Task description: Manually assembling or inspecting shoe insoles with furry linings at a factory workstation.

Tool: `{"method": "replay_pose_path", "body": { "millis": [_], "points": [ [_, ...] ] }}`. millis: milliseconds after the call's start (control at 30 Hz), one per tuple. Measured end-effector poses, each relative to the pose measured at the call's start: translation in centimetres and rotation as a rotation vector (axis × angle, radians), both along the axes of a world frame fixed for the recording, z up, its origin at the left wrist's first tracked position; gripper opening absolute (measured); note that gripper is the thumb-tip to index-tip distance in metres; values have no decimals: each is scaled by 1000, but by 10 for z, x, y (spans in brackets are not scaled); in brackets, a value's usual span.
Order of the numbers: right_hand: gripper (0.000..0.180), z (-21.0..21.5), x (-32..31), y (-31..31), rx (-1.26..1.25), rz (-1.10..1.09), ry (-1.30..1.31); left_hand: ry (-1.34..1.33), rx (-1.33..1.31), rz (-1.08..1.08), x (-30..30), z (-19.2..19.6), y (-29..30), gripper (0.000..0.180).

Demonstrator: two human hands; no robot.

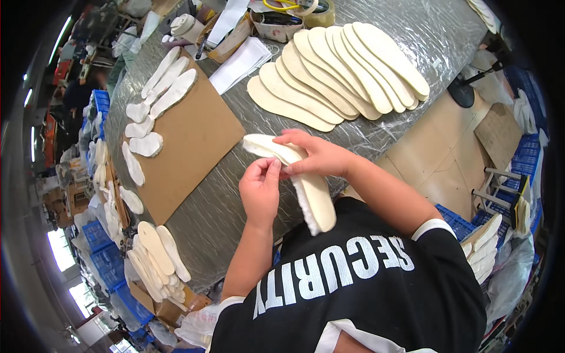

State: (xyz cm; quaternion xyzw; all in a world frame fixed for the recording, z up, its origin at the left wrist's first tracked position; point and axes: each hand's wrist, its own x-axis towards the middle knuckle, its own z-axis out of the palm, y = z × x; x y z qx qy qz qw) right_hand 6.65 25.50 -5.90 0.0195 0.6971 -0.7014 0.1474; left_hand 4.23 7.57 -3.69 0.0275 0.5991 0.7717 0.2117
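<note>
A cream insole (pixel 316 200) with a fluffy white fleece edge is held in front of my chest, over the near edge of the table. My right hand (pixel 322 155) grips it across the middle, thumb and fingers on its smooth cream face. At its left edge, the thumb and fingertips of my left hand (pixel 261 189) are pinched together on the fleece rim. Beyond my hands, a fanned row of cream insoles (pixel 338 70) lies overlapped on the table.
The table (pixel 218 194) has a shiny plastic covering. A brown cardboard sheet (pixel 188 141) bears several white fleece pieces (pixel 173 93) along its left side. White papers (pixel 241 63) and a tool box (pixel 276 25) stand at the back. More insoles (pixel 156 248) are piled at lower left.
</note>
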Motion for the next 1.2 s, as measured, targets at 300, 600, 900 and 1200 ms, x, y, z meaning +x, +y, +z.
{"method": "replay_pose_path", "body": {
  "millis": [300,600,900,1200],
  "points": [
    [32,-3,27,-4,-800,344,-527,1306,-778,-344,10,54,-17,21],
    [27,-4,68,-13,-740,274,-608,1141,-666,-428,41,40,-30,15],
    [28,7,72,-11,-546,287,-559,1080,-670,-565,40,55,-31,19],
    [22,19,60,0,-293,400,-562,1042,-639,-687,40,54,-28,19]
  ]
}}
